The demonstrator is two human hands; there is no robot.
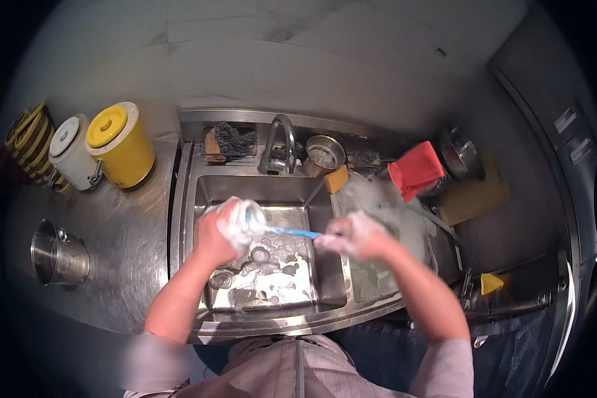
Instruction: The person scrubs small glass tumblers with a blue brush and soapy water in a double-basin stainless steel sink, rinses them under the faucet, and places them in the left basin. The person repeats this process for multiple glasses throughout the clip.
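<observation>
Above the left basin of a stainless steel sink [331, 278], my left hand [224, 229] grips a small round foam-covered vessel [252, 219]. Its mouth appears to face right; suds hide what it is made of. My right hand [353, 235] is closed on the end of a slim blue handle [294, 232], likely a brush. The handle's far end reaches the vessel's foamy mouth, where its head cannot be made out. Thick suds coat both hands. Wet patches of foam lie on the basin floor below them.
The right basin holds sudsy water [378, 278]. Behind stand a curved faucet [281, 142], a wire rack with scouring pads [231, 142], a metal pot [324, 153], an orange sponge [336, 179] and a red cloth [416, 169]. Leftward are a yellow lidded dispenser [124, 154] and a steel pail [62, 256].
</observation>
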